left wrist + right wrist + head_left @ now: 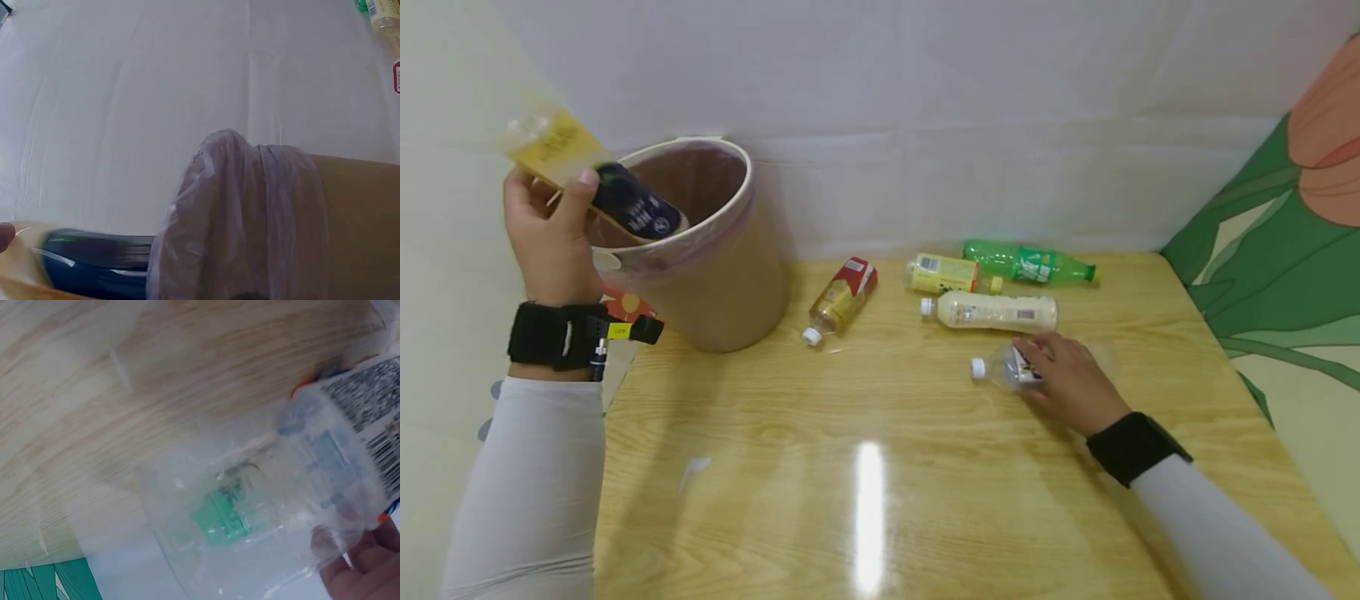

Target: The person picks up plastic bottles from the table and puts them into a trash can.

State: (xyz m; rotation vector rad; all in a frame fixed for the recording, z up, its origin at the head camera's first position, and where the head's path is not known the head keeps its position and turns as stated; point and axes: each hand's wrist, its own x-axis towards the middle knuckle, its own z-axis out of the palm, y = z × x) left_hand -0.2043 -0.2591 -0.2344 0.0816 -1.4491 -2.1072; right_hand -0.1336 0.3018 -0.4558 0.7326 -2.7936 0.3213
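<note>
My left hand (550,221) holds a plastic bottle (636,204) with a yellow and dark blue label, tilted over the near-left rim of the bin (730,292). In the left wrist view the bottle's dark part (100,259) runs behind the edge of the bag liner (231,206), which hides its end. On the right of the table, my right hand (1071,379) grips a clear bottle (1000,367) lying on its side, its white cap pointing left. The right wrist view shows this bottle's see-through base (219,512) close up, fingertips (350,562) against its side.
A red-labelled bottle (842,300) lies right of the bin. Behind my right hand lie a cream bottle (1000,312), a yellow-labelled bottle (943,273) and a green bottle (1033,262). A white scrap (697,464) is on the wooden table (775,517). A white sheet (1000,125) hangs behind.
</note>
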